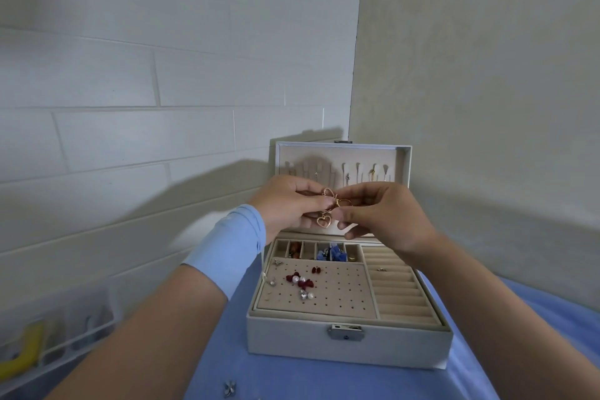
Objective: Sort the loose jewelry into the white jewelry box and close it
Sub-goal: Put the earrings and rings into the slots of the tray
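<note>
Two hands meet over the open white jewelry box (pixel 350 347), the left hand (pixel 292 201) and the right hand (pixel 383 214) each pinching the rose-gold heart earrings (pixel 324 220) between thumb and fingertips, one heart dangling free beneath the pinch; whether the pieces are linked or merely tangled cannot be told. The earrings hang in the air in front of the upright lid (pixel 404 166), above the box's twelve o'clock edge and touching nothing inside it. Below, the perforated stud panel (pixel 341 305) carries red and pearl studs (pixel 300 281), blue flower pieces (pixel 334 252) fill a small compartment at its twelve o'clock, and the ring rolls (pixel 399 289) lie at its three o'clock. The sorting step appears to be in hand, with the pair seemingly being separated or readied for stowing. The next move likely calls for a delicate two-handed parting of the hearts, then a steady descent to a free compartment or panel hole without snagging what is already stowed. A small flower-shaped piece (pixel 229 388) waits on the blue cloth (pixel 292 380) at the box's seven o'clock, so the latch (pixel 345 333) looks some way from being fastened
</note>
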The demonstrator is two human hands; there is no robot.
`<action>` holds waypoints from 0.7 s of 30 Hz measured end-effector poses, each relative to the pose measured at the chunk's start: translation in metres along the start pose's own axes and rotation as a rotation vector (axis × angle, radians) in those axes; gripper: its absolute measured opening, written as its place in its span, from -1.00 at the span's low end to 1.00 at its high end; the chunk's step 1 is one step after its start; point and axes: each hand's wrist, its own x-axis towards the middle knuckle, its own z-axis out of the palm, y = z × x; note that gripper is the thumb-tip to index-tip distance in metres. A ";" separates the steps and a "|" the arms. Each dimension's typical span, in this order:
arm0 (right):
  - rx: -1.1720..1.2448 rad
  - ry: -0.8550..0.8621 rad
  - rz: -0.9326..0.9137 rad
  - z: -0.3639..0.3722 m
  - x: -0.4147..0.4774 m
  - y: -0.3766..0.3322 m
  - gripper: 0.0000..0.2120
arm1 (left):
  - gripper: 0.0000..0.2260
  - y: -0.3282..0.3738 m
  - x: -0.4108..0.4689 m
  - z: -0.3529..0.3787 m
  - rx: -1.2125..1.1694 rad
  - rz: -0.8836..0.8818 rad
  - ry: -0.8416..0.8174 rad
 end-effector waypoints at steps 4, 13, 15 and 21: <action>-0.091 0.056 0.029 -0.004 0.002 0.002 -0.79 | -0.91 -0.012 0.002 -0.007 0.142 0.019 0.069; -0.387 -0.008 0.128 -0.029 0.004 0.013 -0.85 | -0.83 -0.041 0.010 -0.001 0.572 0.085 0.085; -0.524 -0.017 0.146 -0.036 0.005 0.018 -0.91 | -0.86 -0.042 0.011 0.002 0.634 0.080 0.076; -0.801 -0.052 0.167 -0.052 0.007 0.027 -0.86 | -0.91 -0.044 0.013 0.005 0.779 0.106 0.055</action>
